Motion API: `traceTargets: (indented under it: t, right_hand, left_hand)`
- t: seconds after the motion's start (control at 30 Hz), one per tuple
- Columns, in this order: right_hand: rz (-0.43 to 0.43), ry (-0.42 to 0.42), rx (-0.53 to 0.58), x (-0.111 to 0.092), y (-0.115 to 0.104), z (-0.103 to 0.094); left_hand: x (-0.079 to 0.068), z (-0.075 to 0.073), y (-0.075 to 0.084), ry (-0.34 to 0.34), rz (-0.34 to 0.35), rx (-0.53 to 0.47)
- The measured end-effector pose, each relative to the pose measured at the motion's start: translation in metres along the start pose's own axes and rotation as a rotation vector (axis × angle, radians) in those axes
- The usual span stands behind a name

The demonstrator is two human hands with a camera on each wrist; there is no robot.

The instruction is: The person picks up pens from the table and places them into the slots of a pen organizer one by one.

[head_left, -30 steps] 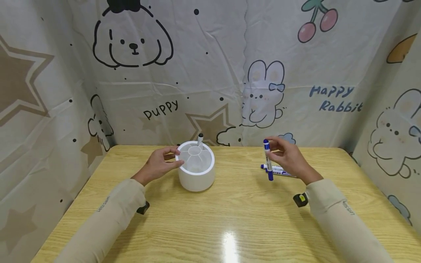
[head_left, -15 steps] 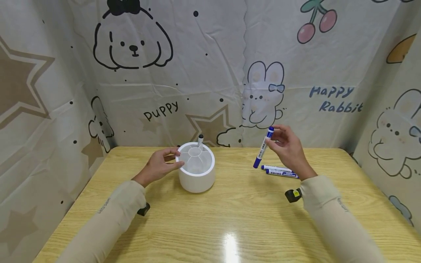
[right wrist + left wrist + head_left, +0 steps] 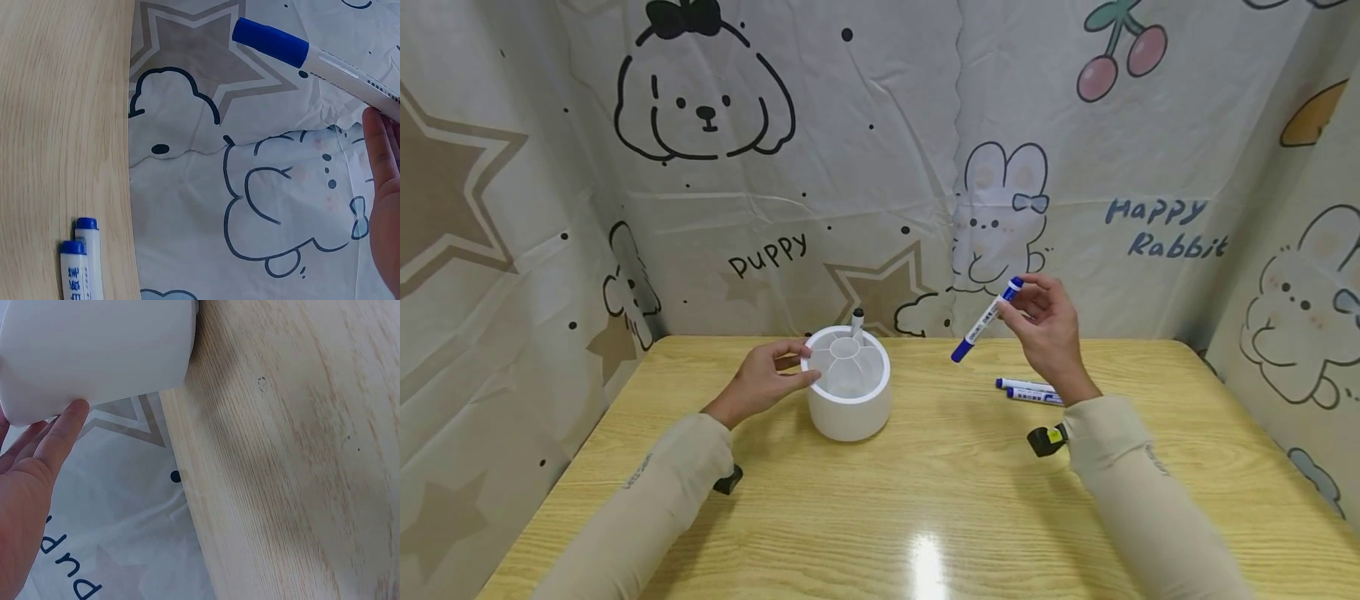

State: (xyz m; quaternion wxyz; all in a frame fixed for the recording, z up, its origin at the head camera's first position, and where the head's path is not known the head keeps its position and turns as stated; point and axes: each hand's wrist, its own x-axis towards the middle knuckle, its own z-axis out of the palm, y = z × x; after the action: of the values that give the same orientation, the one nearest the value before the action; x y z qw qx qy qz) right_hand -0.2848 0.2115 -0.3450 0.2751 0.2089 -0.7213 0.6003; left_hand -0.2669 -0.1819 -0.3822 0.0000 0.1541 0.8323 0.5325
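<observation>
The blue-and-white marker (image 3: 983, 325) is pinched between thumb and fingers of the right hand (image 3: 1051, 321), raised above the worktop (image 3: 887, 508) near its back edge. One second ago it stood nearly upright in front of the two lying markers (image 3: 1028, 392); now it is higher, further left and slanted, its lower end pointing toward the white pen holder (image 3: 850, 421) but well apart from it. The holder has kept its place near the back edge, left of the middle, with the left hand (image 3: 766, 375) holding its left side at the rim, as before.

Only the head view shows the holder's inner dividers and the black-capped pen (image 3: 857, 322) upright in a back compartment. The left wrist view adds a fingertip against the outer wall. The right wrist view shows large lettering on one lying marker; the head view has this pair toward the back right corner, partly behind the right wrist. Patterned cloth (image 3: 880, 167) rises beyond the back edge.
</observation>
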Motion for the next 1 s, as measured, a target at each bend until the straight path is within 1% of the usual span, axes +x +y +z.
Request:
traceTargets:
  t: [0.17, 0.2, 0.4, 0.43, 0.5, 0.8, 0.9, 1.0]
  right_hand:
    - [0.008, 0.035, 0.052, 0.003, 0.001, 0.01]
    - [0.009, 0.039, 0.062, 0.003, -0.003, 0.012]
    - [-0.003, 0.061, 0.1, 0.005, -0.005, 0.026]
    - [-0.005, 0.067, 0.11, 0.006, -0.001, 0.028]
    - [-0.003, 0.074, 0.126, 0.006, -0.001, 0.032]
    - [-0.006, 0.084, 0.214, 0.004, 0.001, 0.052]
    - [-0.005, 0.078, 0.198, 0.002, 0.0, 0.057]
    - [0.006, 0.067, 0.188, 0.001, 0.0, 0.061]
  left_hand:
    - [0.0, 0.0, 0.0, 0.0, -0.001, 0.006]
    - [0.0, 0.0, 0.0, -0.001, -0.002, 0.007]
    - [0.0, 0.0, 0.001, -0.004, -0.013, 0.01]
    - [0.001, 0.0, 0.001, -0.004, -0.014, 0.011]
    - [0.001, 0.0, 0.001, -0.006, -0.017, 0.014]
    - [0.001, 0.0, -0.001, 0.003, -0.003, 0.018]
    - [0.001, 0.0, -0.002, 0.002, 0.001, 0.023]
    - [0.001, -0.001, -0.002, 0.0, -0.013, 0.018]
